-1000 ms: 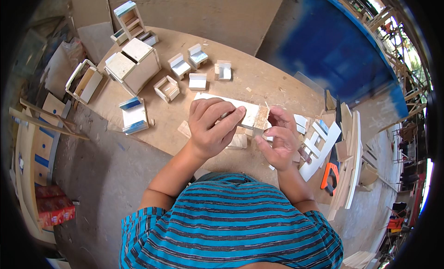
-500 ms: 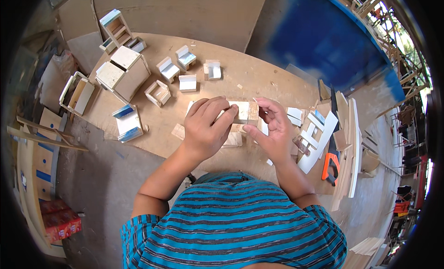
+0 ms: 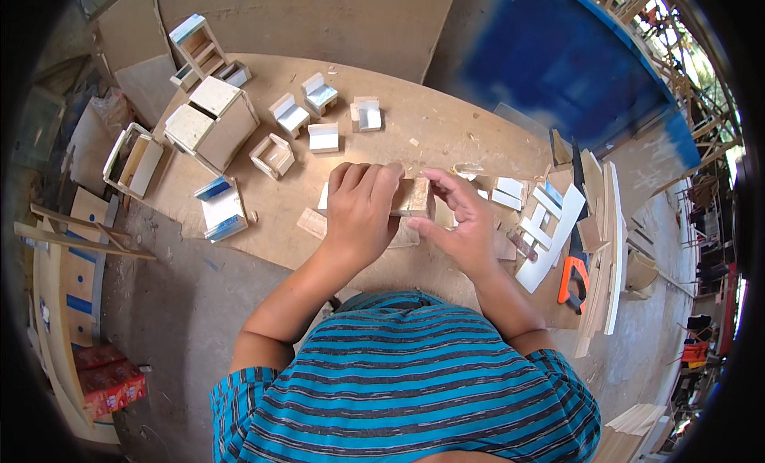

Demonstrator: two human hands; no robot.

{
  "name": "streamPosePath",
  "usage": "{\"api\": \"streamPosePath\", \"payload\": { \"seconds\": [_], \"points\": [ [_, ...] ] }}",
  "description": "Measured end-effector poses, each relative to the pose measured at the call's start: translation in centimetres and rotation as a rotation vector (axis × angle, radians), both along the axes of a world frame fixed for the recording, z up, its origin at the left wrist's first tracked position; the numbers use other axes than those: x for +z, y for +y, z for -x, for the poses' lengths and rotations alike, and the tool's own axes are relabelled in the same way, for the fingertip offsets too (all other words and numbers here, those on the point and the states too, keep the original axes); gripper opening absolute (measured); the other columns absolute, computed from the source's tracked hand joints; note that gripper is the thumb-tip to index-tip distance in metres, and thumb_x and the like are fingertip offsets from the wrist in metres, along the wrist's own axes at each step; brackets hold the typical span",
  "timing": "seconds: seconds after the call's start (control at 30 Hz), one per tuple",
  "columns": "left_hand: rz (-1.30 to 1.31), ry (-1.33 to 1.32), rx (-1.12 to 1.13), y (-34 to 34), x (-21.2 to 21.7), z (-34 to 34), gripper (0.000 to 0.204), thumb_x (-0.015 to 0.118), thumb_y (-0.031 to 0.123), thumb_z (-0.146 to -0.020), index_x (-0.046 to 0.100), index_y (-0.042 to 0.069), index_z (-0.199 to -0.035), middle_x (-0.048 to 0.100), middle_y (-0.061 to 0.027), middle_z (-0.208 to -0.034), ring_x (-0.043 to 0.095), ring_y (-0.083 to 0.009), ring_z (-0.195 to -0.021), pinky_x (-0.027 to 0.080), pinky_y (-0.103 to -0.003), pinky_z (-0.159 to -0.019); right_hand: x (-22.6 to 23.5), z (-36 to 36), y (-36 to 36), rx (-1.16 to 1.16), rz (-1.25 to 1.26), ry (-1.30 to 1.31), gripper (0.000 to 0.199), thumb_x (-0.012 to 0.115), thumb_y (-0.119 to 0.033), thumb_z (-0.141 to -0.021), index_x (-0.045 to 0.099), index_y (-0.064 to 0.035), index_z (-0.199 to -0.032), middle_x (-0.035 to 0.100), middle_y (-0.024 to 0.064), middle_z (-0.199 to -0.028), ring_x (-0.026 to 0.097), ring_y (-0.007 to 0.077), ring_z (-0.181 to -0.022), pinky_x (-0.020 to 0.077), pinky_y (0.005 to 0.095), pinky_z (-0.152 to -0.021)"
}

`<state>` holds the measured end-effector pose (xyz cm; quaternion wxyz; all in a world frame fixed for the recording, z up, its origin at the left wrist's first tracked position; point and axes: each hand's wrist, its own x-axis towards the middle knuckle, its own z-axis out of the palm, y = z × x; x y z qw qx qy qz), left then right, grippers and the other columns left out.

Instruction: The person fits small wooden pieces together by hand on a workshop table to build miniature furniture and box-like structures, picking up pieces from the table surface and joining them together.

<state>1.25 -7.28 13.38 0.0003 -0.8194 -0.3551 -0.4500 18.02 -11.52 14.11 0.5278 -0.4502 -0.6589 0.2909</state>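
Observation:
Both of my hands hold a small wooden block-like piece [image 3: 414, 198] over the near part of the table. My left hand [image 3: 358, 212] is closed over its left part, fingers across the top, hiding most of it. At the other end, my right hand [image 3: 462, 228] grips with the thumb low on the near side and the fingers curled at the far edge. Bare, rough wood shows on the visible end. Under and beside my hands lie flat wooden offcuts [image 3: 311, 222], partly covered.
Several miniature chairs, such as a white-faced one [image 3: 324, 138], stand on the table [image 3: 446, 136]. At the left are a small cabinet [image 3: 215, 128] and a blue-trimmed bench [image 3: 221, 212]. An orange-handled saw [image 3: 570, 284] and long wood strips [image 3: 610, 248] lie at the right.
My left fingers have come together over the wooden piece, covering its white top. The piece has turned and shifted slightly left, and my right hand has followed it.

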Motion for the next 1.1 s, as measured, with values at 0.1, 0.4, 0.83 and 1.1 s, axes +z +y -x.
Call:
{"api": "streamPosePath", "payload": {
  "seconds": [0.1, 0.4, 0.83, 1.1],
  "points": [
    [0.060, -0.037, -0.011, 0.3, -0.3, -0.4, 0.054, 0.068, 0.002, -0.061, 0.051, 0.003, -0.112, 0.059, -0.0097, -0.091, 0.055, -0.0280, -0.082, 0.038, -0.039, -0.078, -0.2, 0.3, 0.1, -0.024, 0.031, -0.028, 0.056, 0.080, -0.014, -0.070, 0.058, -0.0036, -0.121, 0.064, 0.0133, -0.110, 0.062, 0.0206, -0.098, 0.0484, 0.0324, -0.089],
    [0.161, 0.039, 0.049, 0.9, -0.3, -0.7, 0.064, 0.069, 0.003, -0.061, 0.049, 0.005, -0.121, 0.061, -0.0091, -0.088, 0.057, -0.0265, -0.083, 0.039, -0.038, -0.074, -0.4, 0.4, 1.0, -0.069, 0.062, -0.095, 0.055, 0.080, -0.012, -0.068, 0.060, -0.0031, -0.118, 0.067, 0.0142, -0.106, 0.063, 0.0209, -0.096, 0.0481, 0.0325, -0.088],
    [0.119, 0.063, 0.075, 0.9, -0.5, -0.8, 0.052, 0.066, 0.007, -0.073, 0.050, 0.005, -0.123, 0.060, -0.0080, -0.088, 0.056, -0.0260, -0.080, 0.038, -0.038, -0.072, -0.4, 0.1, 1.5, -0.029, 0.038, -0.135, 0.052, 0.080, -0.012, -0.066, 0.062, -0.0026, -0.114, 0.067, 0.0138, -0.107, 0.063, 0.0217, -0.100, 0.0472, 0.0325, -0.090],
    [0.132, 0.095, 0.095, 1.3, -1.5, -0.9, 0.047, 0.062, 0.011, -0.077, 0.051, 0.007, -0.123, 0.058, -0.0073, -0.083, 0.055, -0.0256, -0.077, 0.038, -0.038, -0.071, -0.4, 0.2, 2.0, -0.030, 0.059, -0.196, 0.050, 0.079, -0.012, -0.065, 0.063, -0.0020, -0.112, 0.067, 0.0146, -0.107, 0.065, 0.0237, -0.099, 0.0480, 0.0332, -0.090]
  ]
}}
